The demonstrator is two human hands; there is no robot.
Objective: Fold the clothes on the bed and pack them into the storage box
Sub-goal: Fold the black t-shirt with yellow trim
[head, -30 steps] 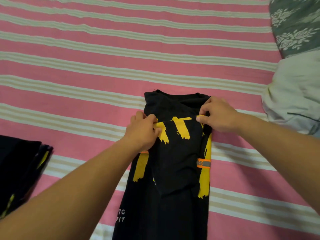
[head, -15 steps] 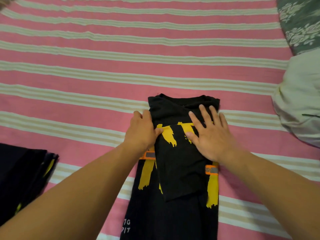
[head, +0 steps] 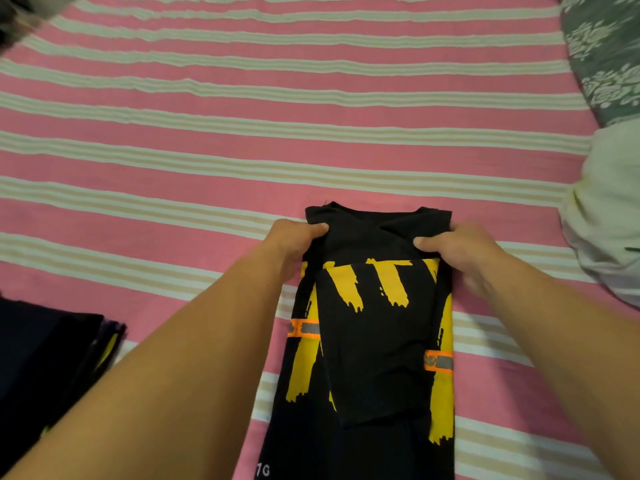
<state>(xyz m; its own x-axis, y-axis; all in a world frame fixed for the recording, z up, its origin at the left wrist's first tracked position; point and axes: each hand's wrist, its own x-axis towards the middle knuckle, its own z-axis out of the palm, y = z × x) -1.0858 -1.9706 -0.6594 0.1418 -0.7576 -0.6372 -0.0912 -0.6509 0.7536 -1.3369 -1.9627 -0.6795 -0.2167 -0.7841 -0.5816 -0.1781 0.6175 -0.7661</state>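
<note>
A black T-shirt with yellow brush-stroke print and orange reflective bands lies lengthwise on the pink striped bed, both sleeves folded in over its middle. My left hand grips the shirt's top left corner near the collar, thumb on top of the cloth. At the top right corner my right hand grips the shirt the same way. No storage box is in view.
A stack of dark folded clothes lies at the left edge of the bed. A pale crumpled garment and a grey floral pillow sit at the right. Wide bare sheet stretches beyond the shirt.
My right hand was pressing flat on the folded sleeve; both hands have moved up to the collar end and taken hold of the shirt's top corners.
</note>
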